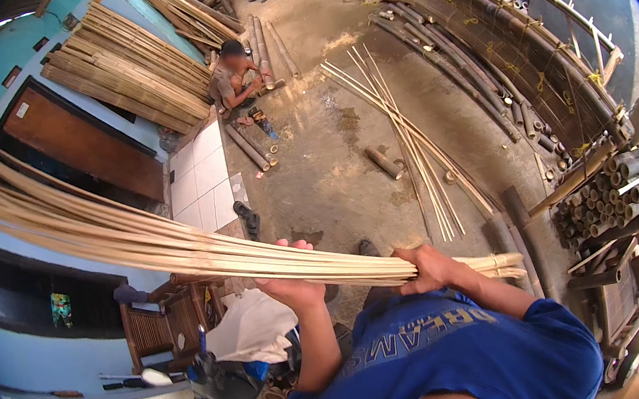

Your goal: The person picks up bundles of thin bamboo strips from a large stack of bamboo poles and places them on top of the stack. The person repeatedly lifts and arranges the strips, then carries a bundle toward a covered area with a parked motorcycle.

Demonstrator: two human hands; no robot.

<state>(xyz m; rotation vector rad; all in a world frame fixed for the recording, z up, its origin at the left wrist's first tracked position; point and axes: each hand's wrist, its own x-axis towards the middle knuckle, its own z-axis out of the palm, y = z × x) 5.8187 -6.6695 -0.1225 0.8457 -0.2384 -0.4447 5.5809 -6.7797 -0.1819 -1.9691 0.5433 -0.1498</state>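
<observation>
A long bundle of pale split bamboo strips (218,252) lies across in front of my body, its short end at the right and its long end reaching far to the left, where the strips fan out and bend. My right hand (427,268) is wrapped round the bundle close to the short end. Under the middle part, my left hand (295,286) cradles the strips, its fingertips showing beyond their far side. The undersides of both hands' grips are partly hidden by the strips.
Several loose bamboo strips (412,144) lie crossed on the concrete floor ahead, beside a short bamboo piece (384,162). A person (233,82) crouches farther off with bamboo poles. Cut tubes (606,196) are stacked at right; a bamboo chair (168,327) stands at left.
</observation>
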